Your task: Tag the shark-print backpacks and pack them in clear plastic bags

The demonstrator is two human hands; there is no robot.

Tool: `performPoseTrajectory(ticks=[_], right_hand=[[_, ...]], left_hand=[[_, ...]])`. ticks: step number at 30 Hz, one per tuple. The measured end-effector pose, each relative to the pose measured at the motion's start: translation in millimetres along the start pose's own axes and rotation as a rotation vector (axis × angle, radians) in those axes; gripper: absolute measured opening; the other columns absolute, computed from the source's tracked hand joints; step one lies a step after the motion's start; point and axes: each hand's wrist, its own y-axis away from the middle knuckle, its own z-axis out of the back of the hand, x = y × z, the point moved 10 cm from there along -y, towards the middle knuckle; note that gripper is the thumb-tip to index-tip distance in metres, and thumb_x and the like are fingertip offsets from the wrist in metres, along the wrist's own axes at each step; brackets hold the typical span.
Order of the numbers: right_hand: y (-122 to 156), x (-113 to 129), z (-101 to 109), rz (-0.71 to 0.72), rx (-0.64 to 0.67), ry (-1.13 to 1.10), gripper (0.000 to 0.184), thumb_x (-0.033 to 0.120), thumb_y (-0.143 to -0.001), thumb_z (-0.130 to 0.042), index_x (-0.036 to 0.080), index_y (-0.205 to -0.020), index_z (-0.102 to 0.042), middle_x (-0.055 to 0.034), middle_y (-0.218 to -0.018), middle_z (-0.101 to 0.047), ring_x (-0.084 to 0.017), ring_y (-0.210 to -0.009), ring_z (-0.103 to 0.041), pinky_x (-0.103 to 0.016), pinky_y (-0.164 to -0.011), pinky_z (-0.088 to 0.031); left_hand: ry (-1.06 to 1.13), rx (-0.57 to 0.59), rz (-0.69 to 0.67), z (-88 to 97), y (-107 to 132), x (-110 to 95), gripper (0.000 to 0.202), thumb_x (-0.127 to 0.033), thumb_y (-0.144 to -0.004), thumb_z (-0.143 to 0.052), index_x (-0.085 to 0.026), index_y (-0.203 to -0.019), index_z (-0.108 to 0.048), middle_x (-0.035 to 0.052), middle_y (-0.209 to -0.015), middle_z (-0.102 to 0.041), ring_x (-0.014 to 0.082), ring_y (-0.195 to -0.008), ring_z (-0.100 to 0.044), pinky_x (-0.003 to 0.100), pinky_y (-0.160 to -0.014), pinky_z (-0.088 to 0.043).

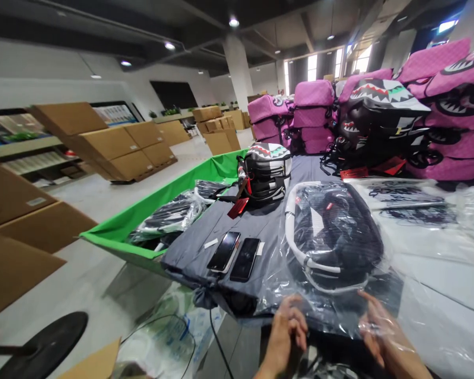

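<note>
Left hand [286, 331]: fingers curled and narrow, at the near edge of the worktop [430, 268], fingertips against the lower end of a clear plastic bag [332, 310]. Whether it grips the bag cannot be told. Right hand [387, 337]: fingers spread wide, at the same edge, with clear film lying across them. The bagged backpack [335, 237], black with white trim, lies flat inside the bag, just beyond and between the hands.

Left of it, on a gray cloth [189, 252], lie two phones [223, 251], side by side and face up. At the cloth's far end stands an unbagged shark-mouth backpack [264, 173], with a red tag [237, 208] at its near side. A green bin [142, 218] along the worktop's left edge holds a second bagged item [168, 216]. Flat clear packets [403, 195] lie toward the far right corner. Beyond the far edge, pink backpacks [312, 95] and black shark-mouth backpacks [383, 110] are stacked, and cardboard boxes [118, 150] stand on the floor at left.
</note>
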Motion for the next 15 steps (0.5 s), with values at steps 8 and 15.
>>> performPoseTrajectory(ticks=[8,15], right_hand=[[-5,114,39,0.424,-0.182,0.272,0.060,0.071,-0.082,-0.062,0.023,-0.118,-0.065,-0.0025,-0.070,-0.067,-0.021,-0.058,-0.064,-0.026,-0.048,-0.054],[5,144,-16,1.322,-0.219,0.926,0.039,0.023,-0.101,-0.041,0.025,-0.134,-0.062,-0.0073,-0.135,-0.064,-0.026,-0.129,-0.056,-0.041,-0.107,-0.050]], left_hand=[[-0.318,0.309,-0.092,-66.4,-5,-7,0.054,-0.057,-0.098,-0.041,-0.013,-0.124,-0.059,0.0062,-0.072,-0.070,0.0166,-0.055,-0.066,0.026,-0.051,-0.052],[-1.292,-0.112,-1.336,-128.3,-4,-93,0.041,-0.014,-0.099,-0.045,-0.013,-0.139,-0.055,0.0157,-0.131,-0.068,0.0252,-0.131,-0.058,0.047,-0.111,-0.050]])
